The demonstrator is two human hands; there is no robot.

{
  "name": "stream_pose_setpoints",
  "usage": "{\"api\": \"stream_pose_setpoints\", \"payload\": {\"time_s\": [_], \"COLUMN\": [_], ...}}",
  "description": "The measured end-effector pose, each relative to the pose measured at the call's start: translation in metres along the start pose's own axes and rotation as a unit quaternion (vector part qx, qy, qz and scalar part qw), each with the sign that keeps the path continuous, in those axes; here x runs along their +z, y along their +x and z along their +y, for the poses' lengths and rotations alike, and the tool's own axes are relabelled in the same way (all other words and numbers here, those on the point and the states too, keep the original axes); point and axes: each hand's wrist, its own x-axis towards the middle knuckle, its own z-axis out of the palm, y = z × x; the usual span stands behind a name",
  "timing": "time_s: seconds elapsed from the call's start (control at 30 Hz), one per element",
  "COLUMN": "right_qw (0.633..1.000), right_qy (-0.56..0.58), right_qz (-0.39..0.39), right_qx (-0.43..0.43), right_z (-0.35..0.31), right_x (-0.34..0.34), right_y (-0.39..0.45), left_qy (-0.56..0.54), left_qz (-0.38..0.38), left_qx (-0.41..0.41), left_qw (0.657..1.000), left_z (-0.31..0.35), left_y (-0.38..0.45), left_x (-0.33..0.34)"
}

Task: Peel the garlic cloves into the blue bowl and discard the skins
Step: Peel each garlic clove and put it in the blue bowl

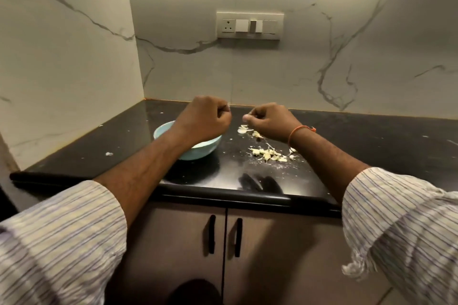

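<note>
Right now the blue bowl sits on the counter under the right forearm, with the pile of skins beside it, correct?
Not quite. The head view shows the blue bowl under the left forearm, not the right. The rest holds: it sits on the black counter, with the pile of skins beside it.

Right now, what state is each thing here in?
Left hand: fingers curled, pinching a small pale bit above the bowl.
Right hand: curled, pinching something small and pale.
Blue bowl: upright on the counter; contents hidden.
Garlic skins: scattered loose on the counter.
Cabinet doors: closed.
Wall socket: nothing plugged in.
</note>
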Motion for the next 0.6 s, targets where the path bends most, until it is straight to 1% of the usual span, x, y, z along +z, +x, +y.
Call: {"api": "stream_pose_setpoints", "payload": {"time_s": [0.1, 0.17, 0.3, 0.37, 0.5, 0.6], "right_qw": [0.998, 0.995, 0.986, 0.983, 0.977, 0.976], "right_qy": [-0.017, -0.063, -0.134, -0.150, -0.179, -0.182], "right_qz": [-0.018, -0.034, -0.087, -0.100, -0.114, -0.120], "right_qx": [0.058, 0.075, 0.051, 0.040, 0.011, -0.006], "right_z": [0.022, 0.034, 0.051, 0.056, 0.062, 0.063], "right_x": [-0.021, -0.030, -0.036, -0.034, -0.023, -0.015], "right_y": [-0.013, -0.024, -0.040, -0.043, -0.039, -0.035], "left_qy": [-0.026, -0.027, -0.012, -0.024, -0.054, -0.059], "left_qz": [-0.034, -0.064, -0.119, -0.114, -0.064, -0.067], "left_qx": [0.021, 0.048, 0.068, 0.066, 0.041, 0.043], "left_qw": [0.999, 0.996, 0.991, 0.991, 0.996, 0.995], "left_z": [0.026, 0.033, 0.028, 0.022, 0.012, 0.009], "left_y": [0.004, 0.005, -0.001, -0.006, -0.011, -0.012], "left_x": [0.034, 0.057, 0.096, 0.108, 0.117, 0.119]}}
